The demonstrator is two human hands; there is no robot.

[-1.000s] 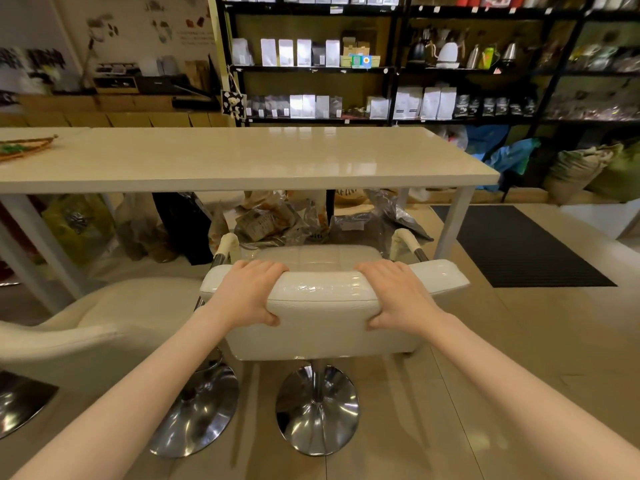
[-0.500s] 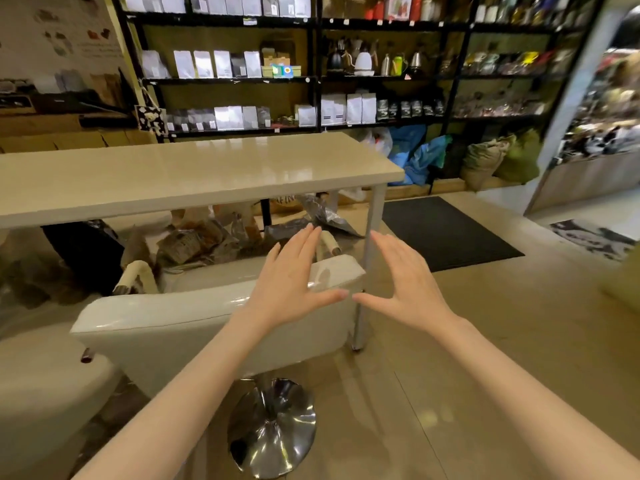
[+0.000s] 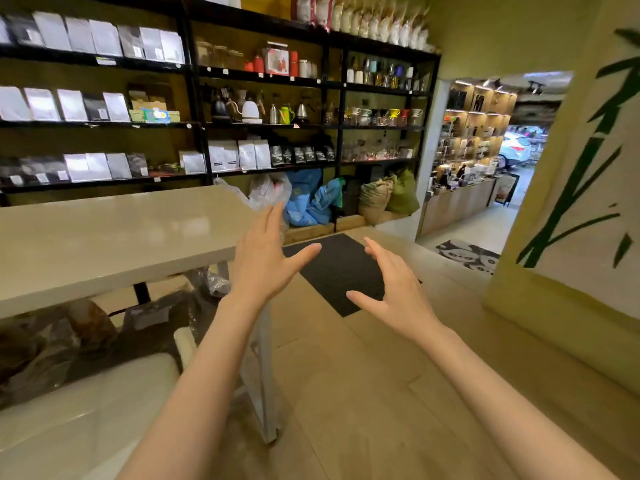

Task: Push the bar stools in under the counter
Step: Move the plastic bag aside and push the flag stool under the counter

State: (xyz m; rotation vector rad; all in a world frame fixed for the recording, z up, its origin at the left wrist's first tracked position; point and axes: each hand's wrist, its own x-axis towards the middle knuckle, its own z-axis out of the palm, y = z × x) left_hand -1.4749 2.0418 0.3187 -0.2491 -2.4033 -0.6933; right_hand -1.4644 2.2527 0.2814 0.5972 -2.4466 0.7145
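A tall black shelving unit (image 3: 263, 98) filled the back wall, stocked with white and dark pouches, kettles, jars and glassware. Below its right end, blue bags (image 3: 311, 199) and burlap sacks (image 3: 388, 195) sat on the floor. The pale counter (image 3: 114, 237) ran in from the left, its white leg (image 3: 263, 375) standing at the near right corner, with crumpled bags and packages lying in the shadow beneath the top. A black mat (image 3: 343, 271) lay on the tan floor beyond the counter's end, and to the right an open doorway (image 3: 485, 150) showed a lit shop room. A green bamboo painting (image 3: 585, 161) marked the wall at far right. The white bar stool (image 3: 79, 420) sat at the lower left, its backrest near the counter's edge and its seat reaching in under the top, just beside the leg. Both hands were raised in the air, free of the stool and holding nothing: the left hand (image 3: 266, 261) had straight, spread fingers, and the right hand (image 3: 391, 285) was relaxed with its fingers loosely bent
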